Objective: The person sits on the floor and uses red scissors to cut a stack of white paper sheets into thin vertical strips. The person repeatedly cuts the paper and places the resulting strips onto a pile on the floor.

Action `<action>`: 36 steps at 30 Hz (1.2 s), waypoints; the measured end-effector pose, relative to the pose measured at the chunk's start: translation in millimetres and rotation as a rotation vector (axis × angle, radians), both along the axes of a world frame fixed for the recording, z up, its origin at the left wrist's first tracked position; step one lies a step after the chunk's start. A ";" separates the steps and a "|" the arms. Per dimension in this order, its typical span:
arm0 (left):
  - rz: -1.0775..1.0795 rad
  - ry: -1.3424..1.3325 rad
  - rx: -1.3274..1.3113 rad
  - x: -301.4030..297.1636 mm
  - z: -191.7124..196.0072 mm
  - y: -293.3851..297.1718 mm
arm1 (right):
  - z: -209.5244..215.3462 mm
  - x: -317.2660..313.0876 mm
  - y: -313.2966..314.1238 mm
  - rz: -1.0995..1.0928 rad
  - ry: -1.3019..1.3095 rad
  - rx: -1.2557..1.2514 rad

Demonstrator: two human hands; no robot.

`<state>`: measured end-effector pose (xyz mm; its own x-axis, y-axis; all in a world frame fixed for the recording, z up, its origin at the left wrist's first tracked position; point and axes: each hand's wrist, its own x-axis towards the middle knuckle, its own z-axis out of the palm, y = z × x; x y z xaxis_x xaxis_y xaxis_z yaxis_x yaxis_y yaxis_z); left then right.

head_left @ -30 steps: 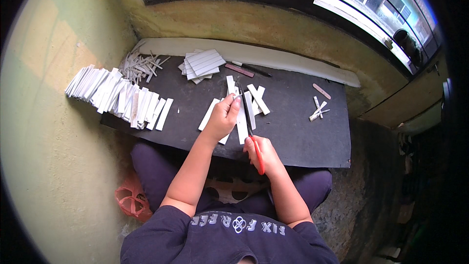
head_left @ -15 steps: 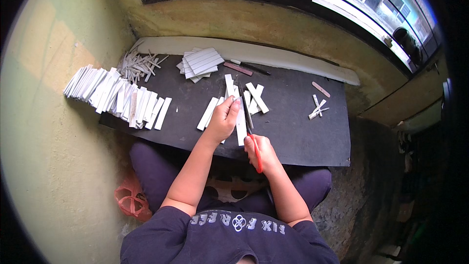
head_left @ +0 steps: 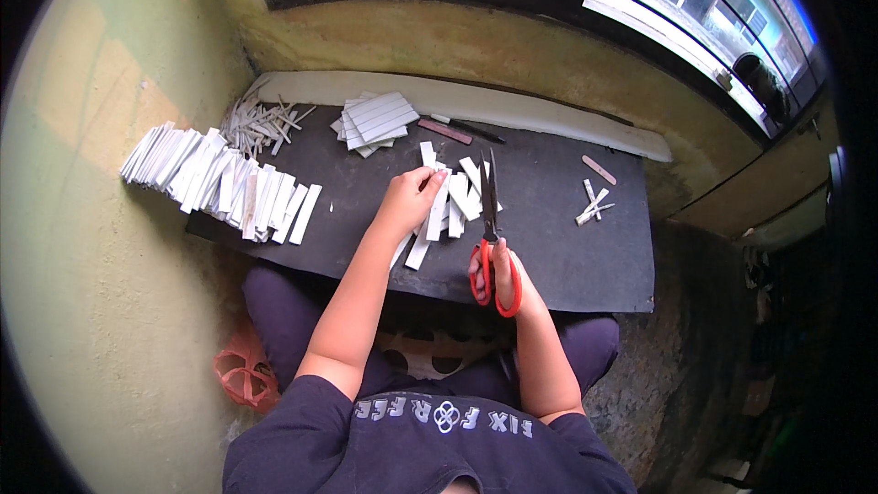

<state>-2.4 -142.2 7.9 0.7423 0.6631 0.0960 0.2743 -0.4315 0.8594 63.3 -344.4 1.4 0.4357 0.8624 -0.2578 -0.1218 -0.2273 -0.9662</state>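
My right hand (head_left: 508,276) grips the red-handled scissors (head_left: 491,206) near the front edge of the dark board. Their dark blades point away from me and stand slightly apart, with nothing between them. My left hand (head_left: 413,194) pinches the upper end of a white strip (head_left: 438,206) between thumb and fingers. That strip hangs over a loose heap of similar white strips (head_left: 465,198) in the middle of the board. What the strips are made of I cannot tell.
On the dark board (head_left: 567,256), many white strips (head_left: 219,178) stand in a long row at left. Behind them lie thin offcuts (head_left: 261,119) and lined white sheets (head_left: 377,119). A pen (head_left: 480,131), a pinkish flat stick (head_left: 445,132) and small white pieces (head_left: 593,201) lie farther right.
The scissors have moved right, away from the strip, and their blades have parted. My left hand has shifted a little left and away from me, now holding a strip by its far end.
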 end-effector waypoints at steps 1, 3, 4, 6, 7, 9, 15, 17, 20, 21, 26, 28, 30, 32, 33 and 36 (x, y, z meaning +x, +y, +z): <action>0.044 -0.017 0.106 1.6 -3.7 0.1 | 0.5 0.8 -0.4 -0.010 -0.002 0.001; 0.132 -0.052 0.319 5.4 -13.6 -1.4 | 2.7 2.1 -0.9 -0.030 -0.005 0.003; 0.127 0.034 0.316 6.6 -11.9 -4.8 | 3.4 3.5 -2.7 -0.034 0.000 0.001; 0.034 0.034 0.493 8.2 -10.7 -14.4 | 4.9 6.4 -6.1 -0.040 0.009 -0.003; -0.012 0.035 0.581 8.9 -10.4 -17.3 | 5.1 7.2 -7.3 -0.041 0.008 0.003; -0.176 0.167 0.598 10.8 -9.5 -21.8 | 5.4 8.8 -9.7 -0.043 0.005 0.013; -0.209 0.303 0.737 12.3 1.9 -24.2 | 11.6 9.8 -12.5 -0.068 0.014 0.024; -0.188 0.216 0.724 16.1 3.8 -22.4 | 10.0 11.3 -14.4 -0.071 0.019 0.034; -0.104 0.026 0.709 20.6 11.8 -19.7 | 11.1 11.5 -15.5 -0.068 0.008 0.049; -0.087 -0.070 0.656 22.9 11.3 -16.4 | 11.6 11.2 -15.5 -0.067 0.001 0.054; -0.022 -0.383 0.147 29.9 8.5 -5.7 | 15.3 8.5 -14.8 -0.062 -0.005 0.035; -0.025 -0.433 -0.123 32.8 6.7 -2.6 | 16.1 8.1 -14.6 -0.057 -0.010 0.025; 0.073 -0.518 -0.411 33.6 4.7 -3.3 | 15.7 8.1 -14.3 -0.050 -0.016 0.018; 0.162 -0.568 -0.641 33.1 2.6 -1.2 | 17.0 7.5 -14.0 -0.054 -0.009 -0.014; 0.143 -0.503 -0.606 30.3 -1.3 3.0 | 17.4 7.3 -13.8 -0.056 -0.005 -0.030; 0.070 -0.235 -0.441 20.3 -20.1 19.4 | 16.8 5.6 -12.0 -0.048 -0.008 -0.010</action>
<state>17.8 -122.9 -12.2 0.6866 0.7256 -0.0457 0.0669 -0.0005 0.9978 68.9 -356.3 18.3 0.4788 0.8377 -0.2626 -0.1247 -0.2312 -0.9649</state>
